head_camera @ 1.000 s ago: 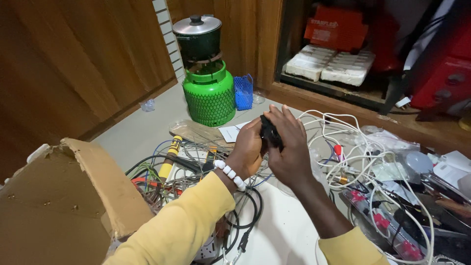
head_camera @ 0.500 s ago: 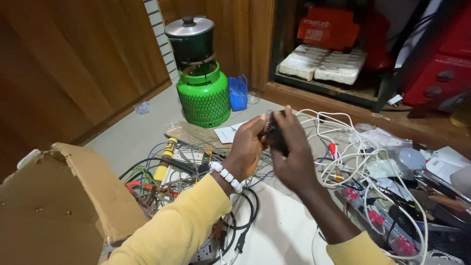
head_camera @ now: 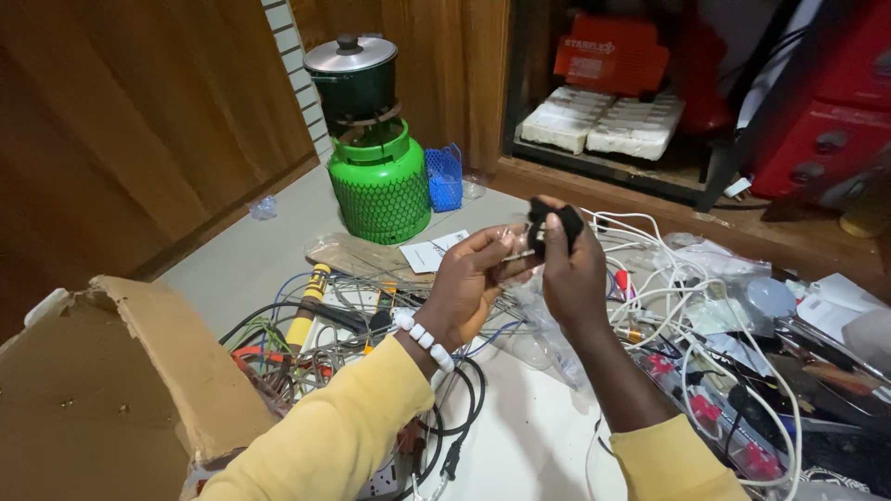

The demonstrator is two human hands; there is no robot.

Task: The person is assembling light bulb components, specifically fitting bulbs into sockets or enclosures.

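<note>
Presently, both hands, left hand and right hand, are clamped on a small black plastic device above tangled white cables.

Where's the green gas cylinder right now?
Head view, upper middle: the green gas cylinder stands on the floor by the wooden wall, a lidded pot on top, a blue mesh bag just right.

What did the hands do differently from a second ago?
Both hands lifted the small black part higher off the wire pile; the left hand and right hand keep pinching it together. The green gas cylinder, cardboard box and tangled wires stayed put.
</note>
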